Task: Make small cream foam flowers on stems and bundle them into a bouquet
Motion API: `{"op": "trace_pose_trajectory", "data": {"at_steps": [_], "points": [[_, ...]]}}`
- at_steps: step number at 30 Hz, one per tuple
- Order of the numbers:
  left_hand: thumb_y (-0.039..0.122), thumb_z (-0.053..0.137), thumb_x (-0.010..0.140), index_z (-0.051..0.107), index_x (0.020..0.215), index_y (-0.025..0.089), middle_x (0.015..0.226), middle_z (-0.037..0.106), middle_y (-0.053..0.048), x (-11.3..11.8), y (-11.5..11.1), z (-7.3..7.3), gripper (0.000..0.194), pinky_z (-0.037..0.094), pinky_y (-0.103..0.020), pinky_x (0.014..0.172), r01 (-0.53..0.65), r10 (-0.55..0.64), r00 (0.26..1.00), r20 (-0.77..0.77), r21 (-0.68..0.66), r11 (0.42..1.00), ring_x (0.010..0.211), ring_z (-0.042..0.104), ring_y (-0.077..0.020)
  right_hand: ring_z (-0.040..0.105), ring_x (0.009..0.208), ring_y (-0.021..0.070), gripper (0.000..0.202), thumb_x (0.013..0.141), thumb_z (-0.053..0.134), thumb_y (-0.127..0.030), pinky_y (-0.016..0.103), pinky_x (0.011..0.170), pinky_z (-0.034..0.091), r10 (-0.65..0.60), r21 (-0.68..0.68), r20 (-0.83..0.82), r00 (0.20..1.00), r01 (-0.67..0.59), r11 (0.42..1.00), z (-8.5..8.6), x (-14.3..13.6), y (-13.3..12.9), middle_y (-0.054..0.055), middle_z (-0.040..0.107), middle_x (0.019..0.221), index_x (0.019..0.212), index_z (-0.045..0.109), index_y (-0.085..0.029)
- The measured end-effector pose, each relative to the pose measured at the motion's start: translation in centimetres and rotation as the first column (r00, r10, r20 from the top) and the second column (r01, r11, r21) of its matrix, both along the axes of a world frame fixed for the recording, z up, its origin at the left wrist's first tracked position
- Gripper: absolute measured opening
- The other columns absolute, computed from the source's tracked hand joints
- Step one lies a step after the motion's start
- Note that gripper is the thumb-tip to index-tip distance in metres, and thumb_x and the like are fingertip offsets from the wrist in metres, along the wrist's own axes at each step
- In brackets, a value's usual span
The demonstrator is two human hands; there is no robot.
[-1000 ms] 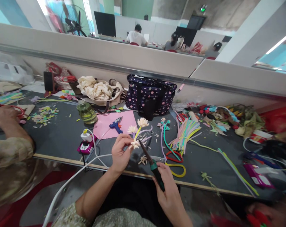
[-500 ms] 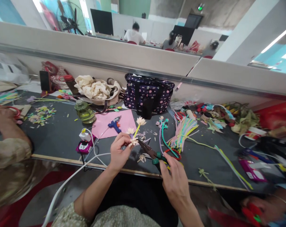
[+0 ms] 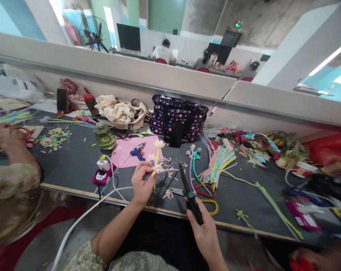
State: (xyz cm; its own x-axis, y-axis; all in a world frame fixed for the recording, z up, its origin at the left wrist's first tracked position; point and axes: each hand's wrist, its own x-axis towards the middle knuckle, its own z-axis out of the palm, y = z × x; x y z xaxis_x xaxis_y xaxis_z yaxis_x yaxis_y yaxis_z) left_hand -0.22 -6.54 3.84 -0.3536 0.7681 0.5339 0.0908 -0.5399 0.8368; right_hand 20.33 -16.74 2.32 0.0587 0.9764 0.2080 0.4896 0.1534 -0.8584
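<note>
My left hand (image 3: 142, 181) pinches a small bunch of cream craft flowers (image 3: 157, 169) on yellow and lilac stems, held above the table's front part. One lilac stem sticks out to the right from the bunch. In my right hand (image 3: 202, 227) is a pair of long-nosed pliers (image 3: 189, 194) with dark green grips, the jaws pointing up and away, apart from the flowers. Beneath and beside the pliers lie scissors with yellow handles (image 3: 212, 207) and a red-handled pair (image 3: 205, 191). Small cut scraps (image 3: 168, 194) are scattered under the flowers.
A blue glue gun (image 3: 138, 150) rests on pink paper (image 3: 122, 148). Behind stand a glass jar (image 3: 105, 136) and a dark patterned bag (image 3: 177, 118). Pastel stems (image 3: 219, 162) are bundled to the right. A white cable (image 3: 82, 214) crosses the table edge. A co-worker's arm (image 3: 15, 156) is at left.
The pliers have come away from the flowers, moving right and turning more upright. The lilac stem now shows to the right of the bunch. My left hand keeps its pinch.
</note>
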Motion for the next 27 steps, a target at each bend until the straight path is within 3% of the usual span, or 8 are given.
{"op": "trace_pose_trajectory", "data": {"at_steps": [2, 5, 12, 21, 24, 27], "points": [[0.017, 0.068, 0.074, 0.061, 0.070, 0.016, 0.084, 0.053, -0.003, 0.1, 0.1, -0.4, 0.008, 0.047, -0.022, 0.056, -0.043, 0.043, 0.999, 0.011, 0.027, 0.999, 0.072, 0.056, -0.0124, 0.064, 0.105, 0.0230, 0.037, 0.088, 0.053, -0.033, 0.035, 0.091, 0.053, 0.038, -0.123, -0.178, 0.983, -0.060, 0.991, -0.5, -0.7, -0.5, 0.012, 0.065, 0.116, 0.121, 0.056, -0.018], [0.017, 0.069, 0.074, 0.062, 0.071, 0.016, 0.084, 0.054, -0.003, 0.1, 0.1, -0.8, 0.007, 0.050, -0.025, 0.061, -0.097, 0.097, 0.995, 0.008, 0.063, 0.993, 0.077, 0.057, -0.0140, 0.064, 0.105, 0.0221, 0.038, 0.086, 0.056, -0.036, 0.032, 0.091, 0.052, 0.068, -0.208, -0.313, 0.947, -0.138, 0.968, -0.6, -1.7, -1.1, 0.011, 0.065, 0.117, 0.120, 0.057, -0.018], [0.019, 0.069, 0.075, 0.065, 0.076, 0.017, 0.085, 0.057, -0.004, 0.1, -0.2, -1.0, 0.004, 0.052, -0.031, 0.070, -0.115, 0.119, 0.993, -0.024, 0.105, 0.988, 0.080, 0.058, -0.0155, 0.062, 0.107, 0.0220, 0.039, 0.085, 0.058, -0.034, 0.033, 0.093, 0.051, 0.105, -0.206, -0.367, 0.924, -0.191, 0.960, 0.1, -3.2, -1.9, 0.010, 0.065, 0.118, 0.122, 0.056, -0.019], [0.015, 0.069, 0.074, 0.067, 0.074, 0.019, 0.080, 0.058, -0.002, 0.1, -0.4, -0.3, 0.004, 0.050, -0.031, 0.071, -0.143, 0.159, 0.982, -0.104, 0.149, 0.978, 0.078, 0.057, -0.0149, 0.062, 0.103, 0.0184, 0.027, 0.088, 0.052, -0.025, 0.029, 0.092, 0.050, 0.148, -0.031, -0.149, 0.978, -0.154, 0.988, 0.7, -3.5, -1.5, 0.008, 0.064, 0.111, 0.114, 0.057, -0.020], [0.016, 0.069, 0.074, 0.066, 0.074, 0.019, 0.080, 0.058, -0.002, 0.0, -0.4, -0.3, 0.004, 0.049, -0.031, 0.071, -0.159, 0.182, 0.973, -0.141, 0.159, 0.974, 0.077, 0.057, -0.0148, 0.058, 0.110, 0.0201, 0.030, 0.089, 0.049, -0.020, 0.033, 0.093, 0.050, 0.135, 0.095, 0.033, 0.990, -0.137, 0.986, 0.6, -3.2, -1.4, 0.010, 0.060, 0.116, 0.119, 0.054, -0.021], [0.016, 0.069, 0.074, 0.066, 0.073, 0.019, 0.080, 0.059, -0.002, -0.2, -0.4, -0.2, 0.005, 0.049, -0.031, 0.070, -0.167, 0.200, 0.961, -0.192, 0.175, 0.970, 0.076, 0.058, -0.0149, 0.055, 0.111, 0.0233, 0.035, 0.087, 0.043, -0.012, 0.040, 0.092, 0.049, 0.052, 0.248, 0.301, 0.952, -0.131, 0.960, 0.9, -2.6, -1.1, 0.013, 0.057, 0.118, 0.120, 0.055, -0.020]]}}
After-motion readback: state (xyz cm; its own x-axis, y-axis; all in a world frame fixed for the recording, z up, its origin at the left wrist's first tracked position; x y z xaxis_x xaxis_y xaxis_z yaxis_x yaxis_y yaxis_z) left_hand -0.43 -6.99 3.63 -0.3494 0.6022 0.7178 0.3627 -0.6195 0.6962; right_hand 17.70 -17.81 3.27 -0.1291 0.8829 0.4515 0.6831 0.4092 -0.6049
